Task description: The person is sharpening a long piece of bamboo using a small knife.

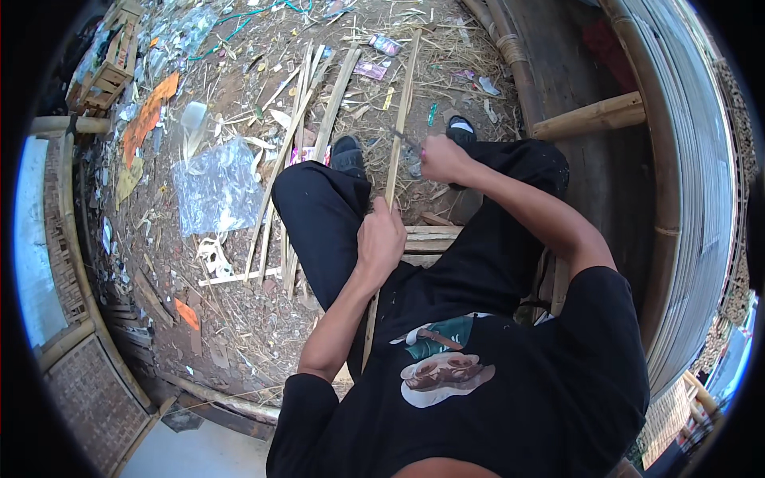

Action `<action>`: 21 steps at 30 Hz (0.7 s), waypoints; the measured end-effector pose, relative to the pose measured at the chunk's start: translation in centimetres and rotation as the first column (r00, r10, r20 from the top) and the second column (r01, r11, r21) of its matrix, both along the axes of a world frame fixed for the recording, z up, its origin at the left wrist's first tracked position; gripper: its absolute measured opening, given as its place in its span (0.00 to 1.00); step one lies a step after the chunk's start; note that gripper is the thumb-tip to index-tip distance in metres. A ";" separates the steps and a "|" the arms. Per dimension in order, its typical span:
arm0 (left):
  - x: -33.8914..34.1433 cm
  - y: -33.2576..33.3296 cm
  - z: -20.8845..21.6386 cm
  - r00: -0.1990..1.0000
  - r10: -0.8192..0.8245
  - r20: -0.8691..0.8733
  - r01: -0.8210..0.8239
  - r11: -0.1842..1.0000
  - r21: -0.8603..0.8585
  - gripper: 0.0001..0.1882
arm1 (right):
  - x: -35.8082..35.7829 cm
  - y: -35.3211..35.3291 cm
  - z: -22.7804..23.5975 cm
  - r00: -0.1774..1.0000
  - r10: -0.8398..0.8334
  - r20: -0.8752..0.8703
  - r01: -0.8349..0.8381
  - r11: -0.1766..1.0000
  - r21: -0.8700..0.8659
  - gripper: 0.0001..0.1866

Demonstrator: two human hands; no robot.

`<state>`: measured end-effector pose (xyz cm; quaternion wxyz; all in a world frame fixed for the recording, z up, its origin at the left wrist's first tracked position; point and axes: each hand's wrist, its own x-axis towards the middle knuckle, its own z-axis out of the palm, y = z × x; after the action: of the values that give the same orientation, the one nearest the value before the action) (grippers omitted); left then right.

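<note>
My left hand [381, 240] is closed around a long, pale bamboo strip [408, 88], which runs away from me between my knees. Below that grip, the strip's near end passes beside my left thigh. In my closed right hand [444, 159] is a knife whose thin dark blade [407, 140] points left and crosses the strip beyond my left hand. I cannot tell whether the blade is cutting in or only resting against it. Most of the knife's handle is hidden by my fingers.
More bamboo strips [338, 99] lie on the littered dirt floor left of my legs. Near them are a clear plastic sheet [217, 190] and an orange scrap [150, 115]. A wooden crate [109, 70] stands at far left. Bamboo poles [668, 215] line the right side.
</note>
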<state>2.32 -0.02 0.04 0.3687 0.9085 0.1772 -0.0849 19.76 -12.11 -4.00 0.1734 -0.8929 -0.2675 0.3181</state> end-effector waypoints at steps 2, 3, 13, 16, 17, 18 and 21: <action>0.0 0.2 -0.2 1.000 0.023 0.010 -0.023 1.000 -0.015 0.13 | -2.3 0.5 0.1 0.982 0.187 0.017 -0.187 0.982 0.012 0.12; -0.3 0.4 -0.6 1.000 0.011 0.005 -0.011 1.000 -0.014 0.13 | -2.5 0.7 0.5 0.970 0.239 0.046 -0.240 0.971 0.005 0.12; -0.4 0.2 -1.2 0.997 -0.053 0.061 0.060 0.991 -0.121 0.15 | 3.6 -1.0 -2.6 0.989 -0.133 0.058 0.135 0.990 -0.026 0.10; 0.1 0.9 -1.8 0.978 0.000 0.207 0.068 0.944 -0.322 0.16 | 3.7 -0.9 -3.3 0.983 -0.152 0.106 0.128 0.971 0.201 0.11; 0.2 1.4 -1.8 0.979 -0.001 0.206 0.068 0.944 -0.321 0.16 | 3.3 -1.1 -3.4 0.983 -0.152 0.105 0.129 0.971 0.202 0.11; 1.0 1.9 -0.4 0.998 0.064 -0.027 -0.067 0.769 -0.636 0.16 | 2.8 -1.2 -2.9 0.923 -0.255 -0.289 0.349 0.870 0.347 0.14; 2.4 2.5 0.1 0.975 0.028 -0.222 -0.211 0.449 -0.868 0.17 | 1.2 -1.0 -0.9 0.412 -0.118 -0.903 0.785 0.549 0.286 0.21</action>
<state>4.70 2.47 0.11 0.7752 0.5574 0.2023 -0.2177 20.92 -13.10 -4.92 0.6762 -0.5465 0.0263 0.4934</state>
